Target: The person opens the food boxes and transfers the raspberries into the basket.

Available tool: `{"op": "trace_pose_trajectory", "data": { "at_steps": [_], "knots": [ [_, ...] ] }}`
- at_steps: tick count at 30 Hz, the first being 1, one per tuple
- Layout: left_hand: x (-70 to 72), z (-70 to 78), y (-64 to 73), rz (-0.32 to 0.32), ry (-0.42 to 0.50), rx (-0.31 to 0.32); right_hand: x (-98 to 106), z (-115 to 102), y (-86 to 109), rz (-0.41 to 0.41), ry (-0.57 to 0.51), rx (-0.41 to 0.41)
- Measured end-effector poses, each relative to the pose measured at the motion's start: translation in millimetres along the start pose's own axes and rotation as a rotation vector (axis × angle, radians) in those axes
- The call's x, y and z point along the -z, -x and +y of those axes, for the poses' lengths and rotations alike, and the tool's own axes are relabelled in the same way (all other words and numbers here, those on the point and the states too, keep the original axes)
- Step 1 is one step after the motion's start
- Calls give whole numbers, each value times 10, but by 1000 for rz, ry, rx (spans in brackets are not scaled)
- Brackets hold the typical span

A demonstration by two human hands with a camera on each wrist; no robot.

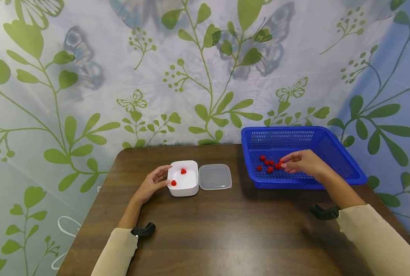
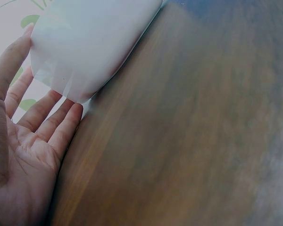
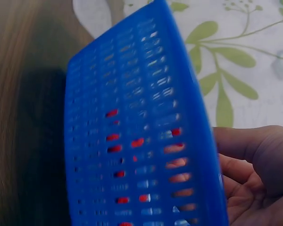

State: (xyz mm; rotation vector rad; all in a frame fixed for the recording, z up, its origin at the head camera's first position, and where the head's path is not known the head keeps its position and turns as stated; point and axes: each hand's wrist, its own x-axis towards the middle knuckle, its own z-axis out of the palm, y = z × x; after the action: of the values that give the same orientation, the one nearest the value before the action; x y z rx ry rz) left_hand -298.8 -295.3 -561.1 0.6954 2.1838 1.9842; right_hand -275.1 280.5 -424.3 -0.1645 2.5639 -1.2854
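In the head view, a white square container [image 1: 186,193] holds two small red berries, one near its back [image 1: 183,171] and another at its left front [image 1: 173,183]. My left hand [image 1: 153,184] touches the container's left side with loosely bent fingers; the left wrist view shows its fingertips [image 2: 74,109] right at the white wall. Over at the right stands a blue perforated basket [image 1: 305,185] with several more red berries [image 1: 270,169] on its floor. My right hand [image 1: 303,163] reaches into it and pinches a red berry [image 1: 280,161] between thumb and fingers. The basket's wall partly hides these fingers in the right wrist view.
A translucent lid [image 1: 215,177] lies flat on the brown wooden table [image 1: 218,226], right beside the white container. A patterned curtain [image 1: 198,96] with leaves and butterflies hangs behind the table's back edge.
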Motion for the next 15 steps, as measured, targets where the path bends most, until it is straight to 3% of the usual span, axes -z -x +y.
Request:
{"op": "trace_pose_trajectory", "data": {
  "at_steps": [8, 15],
  "knots": [
    [-2, -4, 21, 4, 2, -7, 37, 43, -119, -73, 14, -19],
    [11, -6, 18, 1, -10, -19, 58, 111, -221, -79, 52, -66]
  ]
}}
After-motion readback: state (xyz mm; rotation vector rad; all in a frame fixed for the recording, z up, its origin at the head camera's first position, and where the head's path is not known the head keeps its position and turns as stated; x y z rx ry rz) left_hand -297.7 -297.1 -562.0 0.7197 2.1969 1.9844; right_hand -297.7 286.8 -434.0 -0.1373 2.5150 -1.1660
